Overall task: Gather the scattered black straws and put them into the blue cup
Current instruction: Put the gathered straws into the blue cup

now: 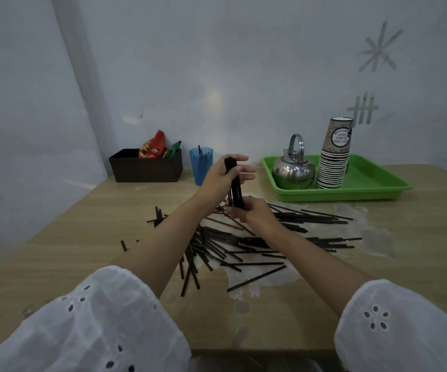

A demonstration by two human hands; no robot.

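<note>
A bundle of black straws (235, 189) stands upright over the middle of the wooden table (88, 253). My left hand (223, 174) holds the bundle near its top, fingers stretched out to the right. My right hand (251, 214) grips the bundle's lower end. Several loose black straws (243, 251) lie scattered on the table under and around my forearms. The blue cup (200, 165) stands at the back, just left of my left hand, with a few straws poking out of it.
A dark brown box (145, 167) with bright snack packets sits left of the cup. At the back right, a green tray (372, 187) carries a steel kettle (293, 169) and a stack of paper cups (333, 159). Walls close off the back and left.
</note>
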